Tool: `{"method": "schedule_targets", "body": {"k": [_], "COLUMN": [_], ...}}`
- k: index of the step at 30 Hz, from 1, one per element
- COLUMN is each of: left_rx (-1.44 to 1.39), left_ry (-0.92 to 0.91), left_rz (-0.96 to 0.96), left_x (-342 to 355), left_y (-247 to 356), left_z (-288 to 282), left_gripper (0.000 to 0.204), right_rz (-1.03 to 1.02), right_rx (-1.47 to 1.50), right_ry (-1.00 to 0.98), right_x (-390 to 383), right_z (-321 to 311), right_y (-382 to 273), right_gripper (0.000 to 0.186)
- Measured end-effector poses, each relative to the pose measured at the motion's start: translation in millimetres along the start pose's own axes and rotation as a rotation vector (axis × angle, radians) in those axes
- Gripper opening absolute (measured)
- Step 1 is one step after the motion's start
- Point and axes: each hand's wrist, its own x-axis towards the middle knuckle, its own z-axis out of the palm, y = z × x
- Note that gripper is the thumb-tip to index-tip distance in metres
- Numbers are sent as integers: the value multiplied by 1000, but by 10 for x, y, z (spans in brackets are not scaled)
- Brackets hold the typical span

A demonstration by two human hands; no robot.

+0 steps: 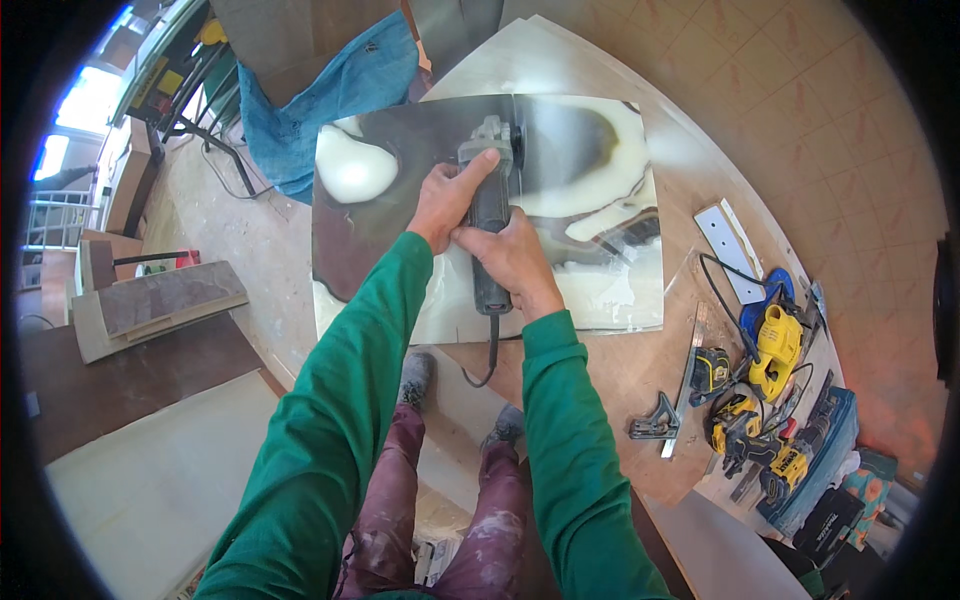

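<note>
An angle grinder (491, 290) with a dark grey body is in both my hands, over a glossy slab (590, 300) with a brown and cream marbled pattern. My left hand (448, 203) is closed around the grinder near its head, with the thumb lying along it. Lower on the body, my right hand (515, 258) wraps the grip from the right. The disc (517, 145) stands edge-on at the tool's right side, along a straight line across the slab's upper part. Whether it touches the slab I cannot tell. A black cord (494, 350) loops from the grinder's rear end.
The slab lies on a table (680, 150) with a curved edge. To the right are a yellow power tool (777, 345), several other tools, a metal straightedge (686, 390) and a small clamp (655, 420). A blue cloth (340, 95) hangs at upper left. Cut boards (170, 300) lie left.
</note>
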Motion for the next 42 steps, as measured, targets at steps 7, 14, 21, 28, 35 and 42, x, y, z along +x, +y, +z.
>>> {"method": "schedule_targets", "body": {"k": [7,14,21,28,35,42], "left_rx": [-23,-16,12,18,31,35], "left_ry": [-8,-5,0,-3,-9,-1], "left_rz": [9,16,46,34,19,16], "left_x": [-36,-260,-400,-487,-467,-314], "left_y": [2,-40,-150,-211,-182,-210], "left_z": [22,27,13,19,19,-10], "left_gripper": [109,105,105,106,108,108], "right_rz": [-3,-1,-15,25,30,24], "right_rx": [4,6,-20,-31,-62,-39], "right_ry": [-18,-51,-27,-25,-17,-21], "right_x": [21,-163,-375,-470,-434,-356], "right_z": [-10,-47,-54,-52,-48,-25], "right_y": [76,113,155,172,163,144], "right_gripper": [58,84,84,71,72,75]}}
